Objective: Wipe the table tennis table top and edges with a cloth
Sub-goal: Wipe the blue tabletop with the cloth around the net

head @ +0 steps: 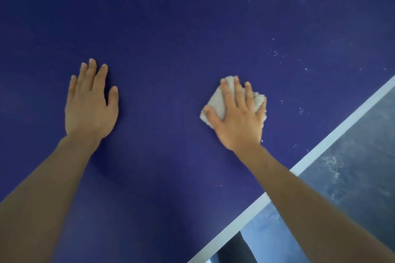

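The right hand has a wide grip: its straight, spread fingers press a small folded white terry cloth flat on the dark blue table tennis table, right of centre. To wipe well, I think the palm should keep even pressure and sweep towards the white specks further right, then along the white edge line. The left hand lies flat on the table, holding nothing, arm stretched forward.
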